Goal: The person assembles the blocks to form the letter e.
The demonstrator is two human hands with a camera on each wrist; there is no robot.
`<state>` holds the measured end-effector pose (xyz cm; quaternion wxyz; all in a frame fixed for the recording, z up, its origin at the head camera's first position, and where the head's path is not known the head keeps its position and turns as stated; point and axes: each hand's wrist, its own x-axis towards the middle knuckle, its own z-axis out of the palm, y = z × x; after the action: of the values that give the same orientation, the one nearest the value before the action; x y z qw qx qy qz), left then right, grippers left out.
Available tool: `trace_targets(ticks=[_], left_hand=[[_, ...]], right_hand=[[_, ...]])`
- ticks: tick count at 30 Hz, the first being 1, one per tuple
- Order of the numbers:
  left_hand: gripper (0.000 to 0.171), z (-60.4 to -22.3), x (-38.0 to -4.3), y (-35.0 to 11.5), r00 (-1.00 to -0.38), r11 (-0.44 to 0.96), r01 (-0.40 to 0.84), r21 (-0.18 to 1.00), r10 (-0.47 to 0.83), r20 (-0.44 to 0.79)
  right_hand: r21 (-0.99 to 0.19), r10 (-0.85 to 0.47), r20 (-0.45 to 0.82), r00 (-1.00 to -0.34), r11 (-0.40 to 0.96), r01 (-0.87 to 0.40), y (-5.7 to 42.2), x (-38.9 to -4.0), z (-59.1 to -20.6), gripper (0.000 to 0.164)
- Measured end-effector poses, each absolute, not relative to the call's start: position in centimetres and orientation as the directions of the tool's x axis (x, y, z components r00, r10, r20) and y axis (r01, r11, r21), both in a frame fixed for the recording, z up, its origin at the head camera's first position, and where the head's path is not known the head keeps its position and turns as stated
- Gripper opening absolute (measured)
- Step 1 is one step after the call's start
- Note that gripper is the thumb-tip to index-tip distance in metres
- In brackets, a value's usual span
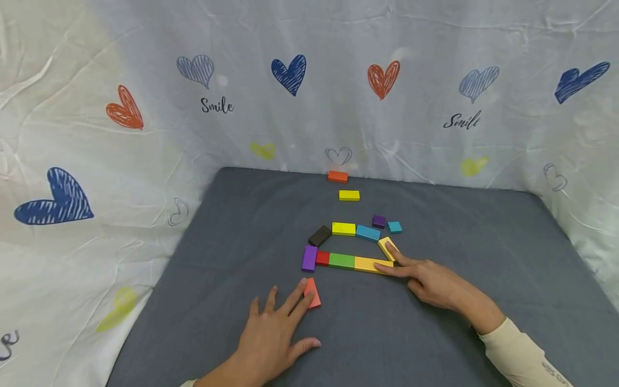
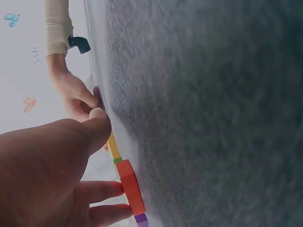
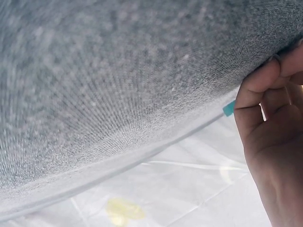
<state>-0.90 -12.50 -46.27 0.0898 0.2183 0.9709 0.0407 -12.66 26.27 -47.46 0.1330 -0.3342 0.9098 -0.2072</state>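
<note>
Two extended fingertips of the left hand [image 1: 268, 338] touch the left side of an orange-red block [image 1: 312, 293]; its thumb is spread away. In the left wrist view, two fingers rest against that same orange-red block [image 2: 131, 187]. The right hand [image 1: 440, 284] has one fingertip on a slanted pale yellow block [image 1: 387, 248] and another on a yellow-orange block [image 1: 371, 264]. That block joins a row with a green block [image 1: 342, 261] and a red block [image 1: 322, 258], ending at a purple block [image 1: 309, 258]. In the right wrist view, the right fingertips are partly cut off.
Above the row lie a black block [image 1: 320, 235], a yellow block [image 1: 343, 229] and a blue block [image 1: 368, 233]. A dark purple block [image 1: 379, 221] and a teal block [image 1: 394, 227] sit to their right. Farther back are another yellow block [image 1: 349, 195] and an orange block [image 1: 337, 176], near the curtain [image 1: 309, 129].
</note>
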Motion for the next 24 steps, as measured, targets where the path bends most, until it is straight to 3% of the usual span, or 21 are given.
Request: trace_targets(ticks=[24], left_hand=[[0.086,-46.1,-2.3,-12.5,-0.893,0.91,0.4,0.111,0.414,-0.174]], right_hand=[[-0.48,-0.68,-0.068,-0.73,0.664,-0.573,26.2,-12.5,-47.4,0.084]])
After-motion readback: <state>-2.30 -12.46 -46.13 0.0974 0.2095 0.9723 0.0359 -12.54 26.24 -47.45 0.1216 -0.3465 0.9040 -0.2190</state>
